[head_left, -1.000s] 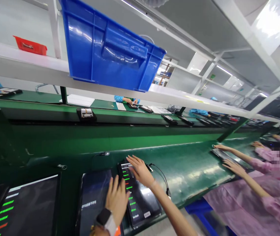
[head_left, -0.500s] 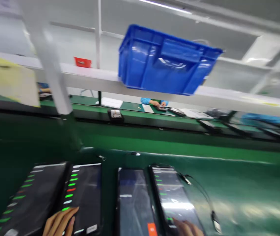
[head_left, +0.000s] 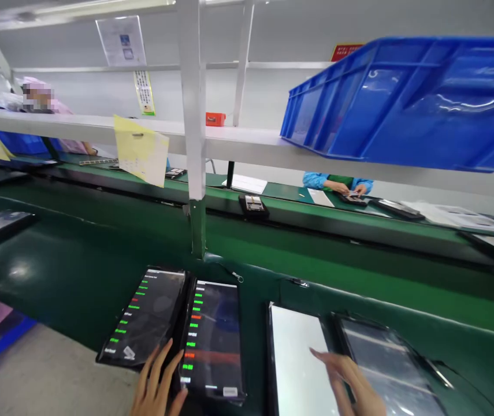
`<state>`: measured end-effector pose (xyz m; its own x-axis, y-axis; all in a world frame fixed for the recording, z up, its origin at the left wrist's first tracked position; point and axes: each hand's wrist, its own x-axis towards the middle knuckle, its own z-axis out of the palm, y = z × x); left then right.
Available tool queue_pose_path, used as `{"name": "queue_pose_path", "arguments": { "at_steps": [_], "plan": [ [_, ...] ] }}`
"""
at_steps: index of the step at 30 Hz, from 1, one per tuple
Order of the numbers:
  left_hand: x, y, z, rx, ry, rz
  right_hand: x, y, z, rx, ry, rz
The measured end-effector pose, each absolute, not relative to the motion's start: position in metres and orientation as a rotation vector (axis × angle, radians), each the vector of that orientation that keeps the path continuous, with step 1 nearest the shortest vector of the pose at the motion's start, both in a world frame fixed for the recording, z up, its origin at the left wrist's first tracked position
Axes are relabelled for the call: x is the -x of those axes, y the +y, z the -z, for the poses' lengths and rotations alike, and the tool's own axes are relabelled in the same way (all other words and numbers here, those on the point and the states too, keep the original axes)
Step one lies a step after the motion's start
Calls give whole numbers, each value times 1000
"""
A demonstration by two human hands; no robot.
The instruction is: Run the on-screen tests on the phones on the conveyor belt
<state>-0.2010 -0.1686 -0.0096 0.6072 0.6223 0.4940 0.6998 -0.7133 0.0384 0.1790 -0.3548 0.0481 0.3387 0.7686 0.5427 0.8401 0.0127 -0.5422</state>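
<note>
left hand [head_left: 155, 386]: bare, slim-fingered | right hand [head_left: 353, 384]: bare, slim-fingered

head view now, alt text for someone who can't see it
A person's right hand points at a tablet with a blank white screen, their left hand at two dark-screened tablets listing green and red lines. The tablets lie on a green workbench; a blue bin sits on the shelf above, and a co-worker's hands show beyond.
</note>
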Motion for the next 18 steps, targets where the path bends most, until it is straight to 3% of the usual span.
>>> {"name": "queue_pose_path", "arguments": {
  "at_steps": [5, 11, 18],
  "plan": [
    [179, -186, 39, 3023, -1484, 1092, -138, -213, -93, 1526, -1427, -475],
    [169, -175, 71, 3092, -1353, 1158, -101, -30, -79, 1711, -1045, -1157],
    [171, -153, 96, 3158, -1278, 1135, -101, 8, -51, 1526, -933, -1562]
  ]
}}
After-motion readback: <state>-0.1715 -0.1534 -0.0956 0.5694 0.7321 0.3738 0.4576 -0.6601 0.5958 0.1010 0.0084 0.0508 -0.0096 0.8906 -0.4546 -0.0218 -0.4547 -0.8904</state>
